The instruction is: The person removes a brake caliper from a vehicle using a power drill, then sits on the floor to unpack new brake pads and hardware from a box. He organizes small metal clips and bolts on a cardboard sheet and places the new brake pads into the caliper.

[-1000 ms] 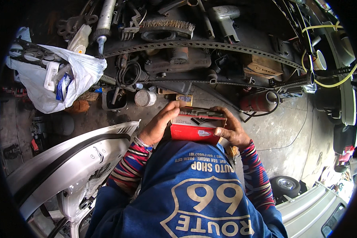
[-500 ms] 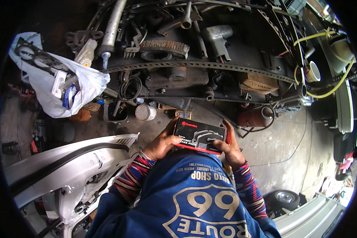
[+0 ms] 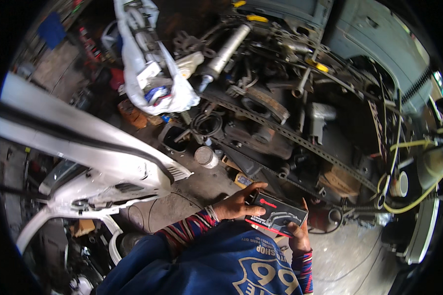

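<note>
Between my two hands is a black brake pad box [image 3: 279, 212] with a red lower edge and a picture of pads on its top. My left hand [image 3: 236, 204] grips its left end, thumb lying over the top face. At the right end my right hand [image 3: 299, 235] is closed round the box, its thumb pressed near the lower right corner. The box is held in front of my blue shirt, tilted down to the right. What the box contains cannot be seen.
Ahead stands a cluttered metal rack with a perforated rail [image 3: 300, 141], a grease gun [image 3: 230, 49], an impact wrench [image 3: 321, 120] and a wire brush [image 3: 267, 103]. A white plastic bag [image 3: 174, 98] hangs at its left. Below are a white can [image 3: 206, 157] and a white car door [image 3: 133, 184].
My view has swung to the left and tilted, so the rack and door appear shifted and turned. The box stays in both hands.
</note>
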Motion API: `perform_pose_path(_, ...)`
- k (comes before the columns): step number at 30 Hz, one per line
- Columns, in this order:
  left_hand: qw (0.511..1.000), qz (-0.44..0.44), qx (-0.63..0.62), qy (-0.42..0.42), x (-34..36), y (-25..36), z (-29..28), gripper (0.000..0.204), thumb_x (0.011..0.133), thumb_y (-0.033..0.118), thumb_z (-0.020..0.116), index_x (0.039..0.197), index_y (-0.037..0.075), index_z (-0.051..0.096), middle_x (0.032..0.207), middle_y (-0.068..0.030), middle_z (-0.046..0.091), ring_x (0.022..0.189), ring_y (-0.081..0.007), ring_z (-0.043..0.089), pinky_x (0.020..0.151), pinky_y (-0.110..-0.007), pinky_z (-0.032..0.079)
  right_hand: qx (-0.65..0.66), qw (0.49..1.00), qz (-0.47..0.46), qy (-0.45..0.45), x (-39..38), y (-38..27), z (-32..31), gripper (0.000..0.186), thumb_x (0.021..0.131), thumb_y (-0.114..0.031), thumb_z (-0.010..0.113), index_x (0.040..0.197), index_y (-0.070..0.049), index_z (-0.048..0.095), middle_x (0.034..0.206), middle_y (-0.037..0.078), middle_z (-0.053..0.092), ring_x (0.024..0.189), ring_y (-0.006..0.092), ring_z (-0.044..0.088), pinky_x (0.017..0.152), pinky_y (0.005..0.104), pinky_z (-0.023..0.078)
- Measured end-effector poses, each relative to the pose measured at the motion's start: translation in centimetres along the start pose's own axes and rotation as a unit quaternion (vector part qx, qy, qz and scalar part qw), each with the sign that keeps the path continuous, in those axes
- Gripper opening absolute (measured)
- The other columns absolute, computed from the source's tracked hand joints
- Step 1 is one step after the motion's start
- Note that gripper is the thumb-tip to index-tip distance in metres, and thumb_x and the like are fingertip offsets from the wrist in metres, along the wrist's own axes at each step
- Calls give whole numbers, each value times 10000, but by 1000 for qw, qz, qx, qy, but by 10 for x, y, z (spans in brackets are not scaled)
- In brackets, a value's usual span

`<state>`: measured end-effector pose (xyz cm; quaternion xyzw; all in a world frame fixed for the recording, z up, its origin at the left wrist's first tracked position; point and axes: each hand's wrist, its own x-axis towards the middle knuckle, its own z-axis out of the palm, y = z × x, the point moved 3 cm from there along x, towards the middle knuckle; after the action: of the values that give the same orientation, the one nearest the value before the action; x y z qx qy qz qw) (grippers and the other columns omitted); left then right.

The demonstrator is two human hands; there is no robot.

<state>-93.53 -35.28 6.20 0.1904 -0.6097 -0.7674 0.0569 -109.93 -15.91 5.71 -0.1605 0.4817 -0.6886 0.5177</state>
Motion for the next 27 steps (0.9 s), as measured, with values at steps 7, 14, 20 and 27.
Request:
perform_pose_path(7, 993, 14, 98, 59, -24, 9, -4, 859, 947, 416, 747, 1596, 72, 300, 1339, -135, 550, 1288, -245, 519, 1104, -374, 417, 2, 997, 61, -43, 20, 3, -2, 1034, 820, -201, 845, 1631, -56, 219, 1391, 127, 593, 1247, 246, 599, 1113, 397, 452)
perform_pose_path(14, 883, 103, 308, 339, -64, 38, -99, 472, 1001, 300, 686, 1359, 18, 566, 1122, -139, 678, 1042, -267, 659, 906, -386, 519, -36, 996, 82, 27, 54, 19, 45, 711, 878, -562, 739, 1392, -110, 548, 1281, 57, 643, 1128, 245, 648, 901, 506, 558)
perform_pose_path(20, 774, 178, 440, 420, -101, 95, -152, 271, 889, 181, 757, 1110, 44, 678, 1040, -195, 694, 997, -397, 644, 890, -477, 521, -80, 993, -83, -13, 65, 1, 106, 923, 868, -382, 805, 1577, -59, 311, 1460, 133, 512, 1295, 253, 534, 1112, 406, 417)
perform_pose_path(27, 863, 194, 80, 459, -118, 123, -158, 443, 1069, 270, 614, 1400, -5, 507, 1133, -104, 652, 951, -129, 607, 838, -277, 507, -162, 938, -308, -6, 116, -72, 201, 1178, 768, -362, 888, 1648, -70, 162, 1534, 165, 423, 1391, 278, 450, 1182, 409, 343)
